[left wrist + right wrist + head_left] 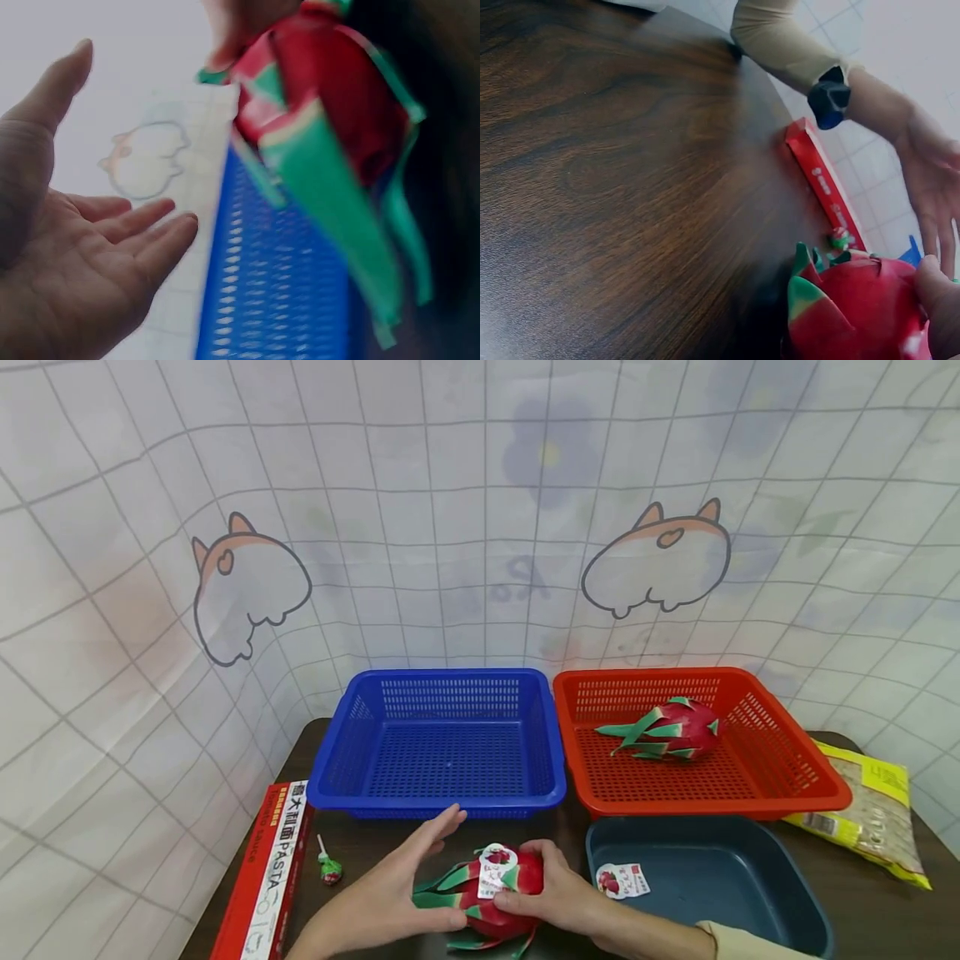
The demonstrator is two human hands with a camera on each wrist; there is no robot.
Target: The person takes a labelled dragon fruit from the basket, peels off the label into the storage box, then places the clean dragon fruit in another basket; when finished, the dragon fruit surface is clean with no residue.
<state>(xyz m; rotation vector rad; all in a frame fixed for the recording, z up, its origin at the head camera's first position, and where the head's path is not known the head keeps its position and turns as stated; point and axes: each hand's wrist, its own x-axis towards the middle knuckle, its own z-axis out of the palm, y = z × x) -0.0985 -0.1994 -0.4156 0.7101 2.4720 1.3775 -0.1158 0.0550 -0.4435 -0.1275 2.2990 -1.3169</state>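
Observation:
A red dragon fruit (517,872) with green-tipped scales and a white label is held in my right hand (558,893), its thumb on the near side and fingers over the far side. My left hand (393,889) is at the fruit's leafy end, thumb and fingers spread wide. The left wrist view shows that left hand (97,247) open with a gap between it and the dragon fruit (330,97). In the right wrist view the thumb of the right hand (941,307) lies against the fruit (862,307).
Behind stand a blue basket (450,806) and a red basket (697,806) with another dragon fruit (686,731). A dark blue tray (705,885) bears a label sticker (622,881). A pasta box (262,868) and lollipop (328,867) lie left; a yellow bag (873,810) lies right.

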